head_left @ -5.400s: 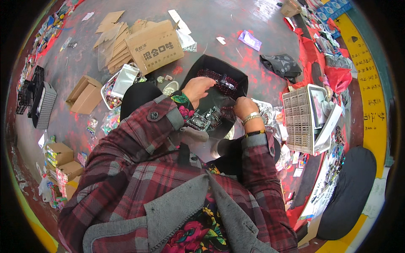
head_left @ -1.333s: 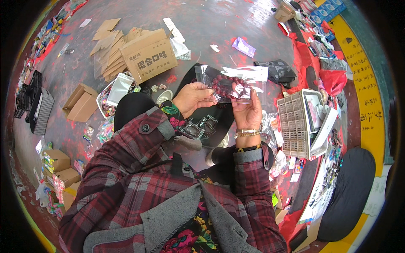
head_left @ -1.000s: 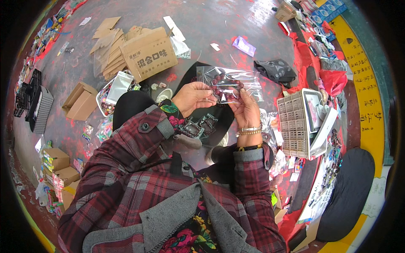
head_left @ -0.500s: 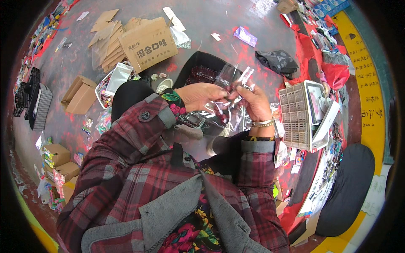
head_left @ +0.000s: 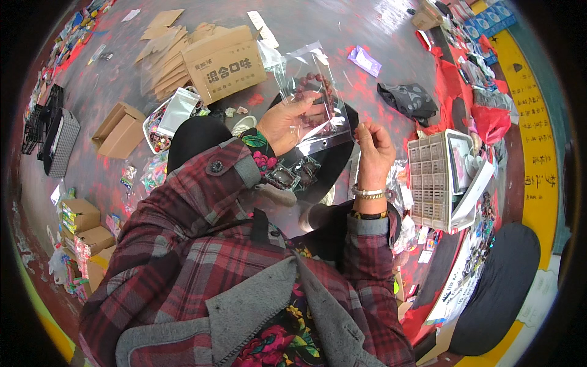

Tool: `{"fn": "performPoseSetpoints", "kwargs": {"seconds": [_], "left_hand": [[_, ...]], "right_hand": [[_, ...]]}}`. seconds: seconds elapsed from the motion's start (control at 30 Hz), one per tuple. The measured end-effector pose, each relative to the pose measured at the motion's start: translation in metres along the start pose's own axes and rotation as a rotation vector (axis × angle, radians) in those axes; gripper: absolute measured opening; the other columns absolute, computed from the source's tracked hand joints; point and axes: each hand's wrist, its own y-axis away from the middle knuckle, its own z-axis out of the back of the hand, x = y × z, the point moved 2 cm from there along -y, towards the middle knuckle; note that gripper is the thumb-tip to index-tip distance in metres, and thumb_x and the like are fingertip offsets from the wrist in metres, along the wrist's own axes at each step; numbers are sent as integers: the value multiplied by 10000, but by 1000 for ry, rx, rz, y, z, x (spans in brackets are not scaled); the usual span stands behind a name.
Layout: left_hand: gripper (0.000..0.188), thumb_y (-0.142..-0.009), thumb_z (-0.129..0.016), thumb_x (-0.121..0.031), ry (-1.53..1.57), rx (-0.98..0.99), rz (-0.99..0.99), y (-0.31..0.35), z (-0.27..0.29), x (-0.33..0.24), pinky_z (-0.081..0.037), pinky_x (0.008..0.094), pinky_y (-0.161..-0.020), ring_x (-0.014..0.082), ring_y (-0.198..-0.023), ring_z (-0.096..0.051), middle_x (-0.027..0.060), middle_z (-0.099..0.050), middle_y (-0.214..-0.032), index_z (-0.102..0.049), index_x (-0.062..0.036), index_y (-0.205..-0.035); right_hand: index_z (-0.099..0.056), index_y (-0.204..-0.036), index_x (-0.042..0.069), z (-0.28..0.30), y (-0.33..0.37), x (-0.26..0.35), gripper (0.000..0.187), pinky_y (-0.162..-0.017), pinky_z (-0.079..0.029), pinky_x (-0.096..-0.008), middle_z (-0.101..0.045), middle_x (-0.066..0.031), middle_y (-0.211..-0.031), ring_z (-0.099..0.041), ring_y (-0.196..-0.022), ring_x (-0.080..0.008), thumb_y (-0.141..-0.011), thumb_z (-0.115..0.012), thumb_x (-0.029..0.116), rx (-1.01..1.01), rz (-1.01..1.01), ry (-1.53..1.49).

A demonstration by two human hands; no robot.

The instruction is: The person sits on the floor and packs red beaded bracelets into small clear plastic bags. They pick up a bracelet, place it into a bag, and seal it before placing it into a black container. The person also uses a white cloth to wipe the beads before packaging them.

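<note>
Here the left hand [head_left: 287, 124] grips a clear bag [head_left: 328, 105], the right hand [head_left: 375, 147] pinched closed nearby.

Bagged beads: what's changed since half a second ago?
The left hand keeps hold of the clear bag; the right hand has shifted right, beside its lower right edge, contact unclear. The bag, bunched up then, is now spread out, reaching farther from the body, the red beads showing in a loop. White crate and cardboard carton stayed put.
</note>
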Motion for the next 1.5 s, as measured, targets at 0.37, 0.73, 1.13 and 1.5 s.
{"fn": "performPoseSetpoints", "kwargs": {"seconds": [0.37, 0.73, 1.13, 1.5], "left_hand": [[233, -913, -448, -174, 152, 86, -112, 5, -21, -8, -370, 447, -977, 290, -1140, -473, 170, -526, -1153, -499, -69, -1114], [274, -891, -491, -201, 91, 1, -45, 2, -3, 2, -369, 421, -960, 262, -1095, -509, 150, -532, -1159, -491, -62, -1127], [310, -915, -454, -298, 143, 1, -45, 4, -4, 1, -448, 428, -845, 262, -975, -569, 122, -592, -1032, -515, -51, -1092], [284, -906, -464, -301, 129, -42, -55, 3, -3, 2, -461, 420, -820, 248, -935, -583, 112, -597, -1014, -547, -41, -983]], "right_hand": [[-617, -908, 31, -30, 13, 9, 102, -529, -430, -171, -619, -8, -771, -553, -620, -65, -826, -616, 93, 103, -399, -530], [-655, -832, 6, -20, 8, 12, 57, -581, -413, -185, -618, -17, -725, -545, -643, -68, -782, -637, 28, -12, -207, -174], [-617, -772, -26, -20, 17, 35, 153, -538, -412, -217, -587, -57, -640, -529, -581, -95, -856, -553, 85, 117, 85, 260], [-626, -805, 13, -20, 15, 17, 148, -530, -407, -187, -603, -25, -664, -541, -583, -68, -856, -575, 143, 151, -140, 82]]}}
